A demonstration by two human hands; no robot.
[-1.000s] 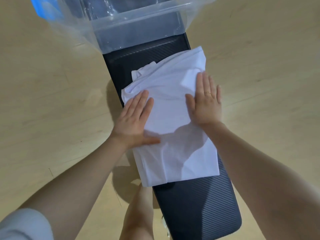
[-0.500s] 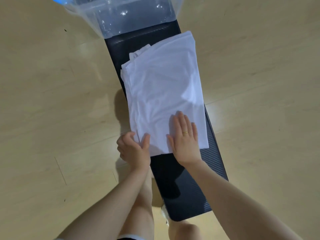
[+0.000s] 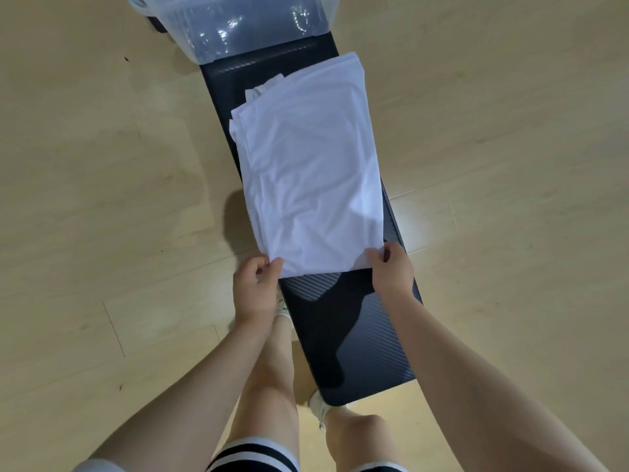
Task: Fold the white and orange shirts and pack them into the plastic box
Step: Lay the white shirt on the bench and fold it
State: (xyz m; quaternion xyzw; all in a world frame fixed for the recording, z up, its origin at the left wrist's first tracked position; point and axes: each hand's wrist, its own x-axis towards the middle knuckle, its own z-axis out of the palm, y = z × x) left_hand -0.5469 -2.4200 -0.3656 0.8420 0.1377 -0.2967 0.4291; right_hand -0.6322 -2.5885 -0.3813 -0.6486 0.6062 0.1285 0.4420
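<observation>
The white shirt lies folded into a long narrow strip on the black padded bench. My left hand pinches its near left corner. My right hand pinches its near right corner, and the near hem is slightly lifted off the bench. The clear plastic box stands on the far end of the bench, beyond the shirt. No orange shirt is in view.
The bench runs away from me over a light wooden floor. My legs and white shoes stand at the bench's near left side. A blue part shows at the box's far left corner.
Both hands slid from pressing flat on the middle of the shirt down to its near hem. They now pinch the two near corners.
</observation>
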